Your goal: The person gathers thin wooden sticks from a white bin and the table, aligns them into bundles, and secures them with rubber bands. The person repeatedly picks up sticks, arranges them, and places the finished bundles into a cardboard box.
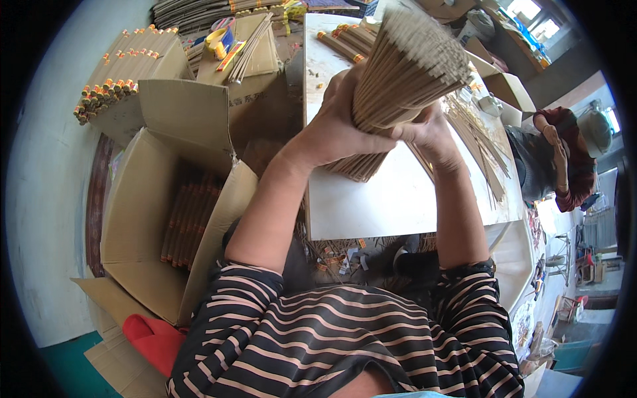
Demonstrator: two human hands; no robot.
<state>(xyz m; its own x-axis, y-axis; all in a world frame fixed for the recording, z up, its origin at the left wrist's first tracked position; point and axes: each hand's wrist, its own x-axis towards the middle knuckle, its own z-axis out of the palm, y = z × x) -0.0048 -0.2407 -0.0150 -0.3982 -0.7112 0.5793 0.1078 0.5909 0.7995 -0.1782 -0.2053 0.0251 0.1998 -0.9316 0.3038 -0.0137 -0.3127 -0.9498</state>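
Note:
A thick bundle of thin brown incense sticks (398, 83) is held up over the white table, its pale ends fanned out toward the top. My left hand (332, 129) wraps round its left side, and my right hand (430, 136) grips it low on the right. Both hands are closed on the bundle, though some fingers are hidden behind it. Below my hands, more brown sticks (358, 166) lie on the tabletop (371, 212). Loose sticks (474, 142) are scattered to the right of my right hand.
Wrapped bundles (345, 41) lie at the table's far end. An open cardboard box (123, 225) on the left holds banded bundles (189, 222). Behind it are stacked bundles (136, 63) and a tape roll (215, 45). Another person (564, 146) is at the right.

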